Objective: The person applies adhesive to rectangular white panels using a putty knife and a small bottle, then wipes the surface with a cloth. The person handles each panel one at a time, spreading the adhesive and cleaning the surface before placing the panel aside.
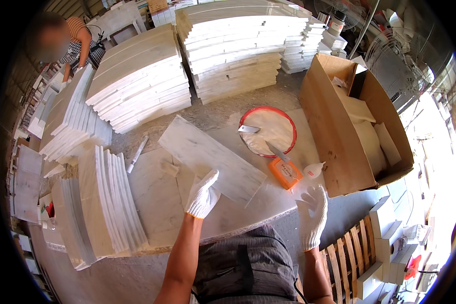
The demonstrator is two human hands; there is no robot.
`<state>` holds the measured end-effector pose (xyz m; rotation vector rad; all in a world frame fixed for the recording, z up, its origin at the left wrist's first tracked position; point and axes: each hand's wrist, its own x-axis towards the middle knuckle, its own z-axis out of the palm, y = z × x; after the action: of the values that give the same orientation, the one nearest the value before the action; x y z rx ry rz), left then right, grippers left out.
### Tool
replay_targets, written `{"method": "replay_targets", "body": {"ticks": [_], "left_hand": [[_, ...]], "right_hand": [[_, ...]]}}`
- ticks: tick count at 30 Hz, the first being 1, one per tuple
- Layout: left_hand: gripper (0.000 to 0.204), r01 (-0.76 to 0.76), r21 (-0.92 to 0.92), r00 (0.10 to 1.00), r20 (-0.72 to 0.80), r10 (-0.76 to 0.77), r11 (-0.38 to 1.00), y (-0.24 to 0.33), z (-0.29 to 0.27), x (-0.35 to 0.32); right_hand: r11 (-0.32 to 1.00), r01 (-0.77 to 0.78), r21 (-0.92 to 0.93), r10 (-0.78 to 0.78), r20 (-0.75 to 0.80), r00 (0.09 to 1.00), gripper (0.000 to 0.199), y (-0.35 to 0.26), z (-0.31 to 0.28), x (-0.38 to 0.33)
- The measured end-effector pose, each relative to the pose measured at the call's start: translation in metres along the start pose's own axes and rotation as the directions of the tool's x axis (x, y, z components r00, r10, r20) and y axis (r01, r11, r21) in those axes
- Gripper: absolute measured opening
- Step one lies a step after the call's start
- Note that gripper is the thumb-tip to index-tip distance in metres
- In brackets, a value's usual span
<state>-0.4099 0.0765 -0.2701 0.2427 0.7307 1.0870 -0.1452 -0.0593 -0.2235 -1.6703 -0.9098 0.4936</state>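
My left hand (pixel 203 195), in a white knit glove, is at the near edge of a long grey-veined marble slab (pixel 213 157). Its fingers are stretched out and their tips meet that edge; I see no grip around it. Off the table's front edge, my gloved right hand (pixel 313 218) is held with curved fingers apart and nothing visible in it. Closest to it are a small white bottle (pixel 314 169) and an orange box (pixel 286 174). Behind them sits a red-rimmed round tub (pixel 295 133) of cream paste, with one putty knife (pixel 249 129) and another metal blade (pixel 277 151) in it.
Stacks of stone slabs (pixel 142 76) line the table's far side, with thinner slabs (pixel 106 197) standing at left. A white marker-like tube (pixel 138 154) lies beside them. An opened cardboard box (pixel 339 126) stands right, above a wooden pallet (pixel 347 253). Another person (pixel 78 40) works far left.
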Motion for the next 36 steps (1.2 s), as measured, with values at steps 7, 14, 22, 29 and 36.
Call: {"method": "replay_targets", "body": {"ticks": [7,14,22,29,36], "left_hand": [[0.035,-0.1,-0.061,0.991,0.078,0.105,0.993,0.001,0.021,-0.006],[0.036,-0.012,-0.152,0.996,0.087,0.026,0.988,0.001,0.012,0.002],[0.023,-0.075,0.069,0.997,0.024,0.074,0.995,-0.003,-0.018,0.009],[0.015,-0.073,-0.133,0.986,0.139,0.091,0.988,-0.015,-0.015,0.022],[0.014,0.1,-0.325,0.969,0.246,-0.019,0.941,-0.033,-0.055,0.038]], "right_hand": [[0.98,0.122,-0.16,-0.076,0.266,0.961,0.049,-0.034,0.017,0.031],[0.802,0.426,-0.419,-0.33,0.284,0.9,0.045,-0.042,0.044,0.085],[0.769,0.404,-0.496,-0.216,0.394,0.893,0.028,-0.048,0.07,0.103],[0.741,0.447,-0.501,-0.311,0.335,0.89,0.024,-0.049,0.057,0.11],[0.976,-0.1,0.195,0.012,0.409,0.912,0.035,-0.045,0.031,0.077]]}}
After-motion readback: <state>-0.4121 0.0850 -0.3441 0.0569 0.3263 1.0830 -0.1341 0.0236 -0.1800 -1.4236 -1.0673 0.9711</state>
